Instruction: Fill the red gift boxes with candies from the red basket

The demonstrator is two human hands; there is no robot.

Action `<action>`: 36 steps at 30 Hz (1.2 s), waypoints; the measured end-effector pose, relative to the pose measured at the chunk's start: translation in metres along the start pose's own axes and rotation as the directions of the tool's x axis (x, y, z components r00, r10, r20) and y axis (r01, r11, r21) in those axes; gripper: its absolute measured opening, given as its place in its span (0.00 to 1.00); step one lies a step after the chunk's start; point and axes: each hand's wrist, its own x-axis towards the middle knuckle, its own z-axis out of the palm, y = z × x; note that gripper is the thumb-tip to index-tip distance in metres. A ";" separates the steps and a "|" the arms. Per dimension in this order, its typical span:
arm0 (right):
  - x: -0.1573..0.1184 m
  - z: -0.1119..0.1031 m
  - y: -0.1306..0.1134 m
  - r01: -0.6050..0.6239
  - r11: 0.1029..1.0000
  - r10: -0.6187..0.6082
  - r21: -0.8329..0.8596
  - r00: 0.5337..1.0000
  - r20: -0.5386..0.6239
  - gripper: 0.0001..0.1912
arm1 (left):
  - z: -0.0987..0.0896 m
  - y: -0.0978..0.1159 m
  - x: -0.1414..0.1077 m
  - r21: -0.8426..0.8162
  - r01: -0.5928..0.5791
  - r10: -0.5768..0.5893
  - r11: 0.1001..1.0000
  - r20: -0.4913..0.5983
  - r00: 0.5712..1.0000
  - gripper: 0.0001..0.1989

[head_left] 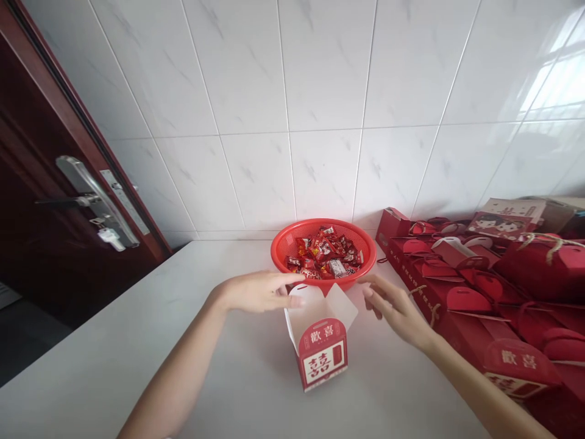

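Note:
An opened red and white candy box [325, 360] with gold-white Chinese characters stands upright on the white tabletop, its flaps spread and pale inside showing. My left hand [258, 292] reaches over its rear left flap, thumb and index finger stretched out and apart; whether the thumb touches the card is unclear. To the right of the box, my right hand [393, 305] hovers with loosely bent fingers and nothing visible in them. Just behind the box is a red plastic basket [280, 244] holding many wrapped candies [322, 249], mostly red, one silvery.
Many red gift boxes [470, 286] are piled along the right side of the table [237, 378]. A tiled wall [320, 73] closes off the back. At left stands a dark red door [41, 140] with a metal handle and keys.

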 end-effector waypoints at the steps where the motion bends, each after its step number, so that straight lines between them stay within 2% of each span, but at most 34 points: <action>1: 0.013 -0.005 -0.001 0.016 0.999 -0.014 0.042 0.999 -0.046 0.23 | -0.008 -0.002 0.009 0.004 -0.007 0.007 1.000 -0.029 1.000 0.33; 3: 0.044 -0.011 -0.001 0.018 0.992 0.000 0.124 0.990 -0.142 0.20 | -0.024 -0.006 0.038 0.018 -0.020 0.022 1.000 -0.132 0.991 0.31; 6: 0.094 -0.005 0.002 -0.041 0.965 0.113 0.257 0.956 -0.272 0.15 | -0.035 -0.014 0.097 0.052 -0.006 0.018 0.999 -0.225 0.974 0.22; 8: 0.122 0.006 0.006 -0.036 0.961 0.131 0.274 0.933 -0.336 0.13 | -0.034 -0.019 0.134 0.092 0.014 0.012 0.996 -0.278 0.960 0.17; 10: 0.144 0.017 0.013 -0.041 0.958 0.152 0.283 0.911 -0.384 0.10 | -0.030 -0.025 0.160 0.132 0.054 -0.010 0.990 -0.314 0.949 0.15; 13: 0.163 0.027 0.026 -0.088 0.954 0.188 0.286 0.920 -0.344 0.08 | -0.022 -0.038 0.182 0.172 0.129 -0.072 0.977 -0.306 0.949 0.19; 17: 0.165 0.028 0.038 -0.123 0.947 0.220 0.298 0.922 -0.319 0.04 | -0.014 -0.053 0.191 0.188 0.189 -0.131 0.964 -0.286 0.949 0.36; 20: 0.161 0.026 0.040 -0.157 0.934 0.256 0.320 0.920 -0.296 0.04 | -0.013 -0.056 0.192 0.167 0.194 -0.147 0.967 -0.260 0.954 0.41; 23: 0.159 0.025 0.040 -0.186 0.926 0.276 0.328 0.927 -0.253 0.05 | -0.013 -0.051 0.190 0.129 0.118 -0.078 0.985 -0.284 0.956 0.44; 27: 0.157 0.026 0.037 -0.189 0.922 0.267 0.339 0.942 -0.202 0.15 | -0.013 -0.041 0.187 0.083 -0.061 0.089 0.995 -0.387 0.918 0.45; 31: 0.155 0.025 0.032 -0.164 0.915 0.229 0.368 0.963 -0.140 0.26 | -0.011 -0.038 0.187 0.057 -0.171 0.180 0.984 -0.405 0.896 0.41; 33: 0.154 0.025 0.031 -0.171 0.904 0.235 0.391 0.964 -0.122 0.24 | -0.010 -0.039 0.187 0.052 -0.206 0.209 0.977 -0.410 0.888 0.36; 36: 0.154 0.024 0.029 -0.207 0.875 0.281 0.437 0.953 -0.112 0.12 | -0.010 -0.040 0.189 0.047 -0.244 0.241 0.969 -0.420 0.875 0.29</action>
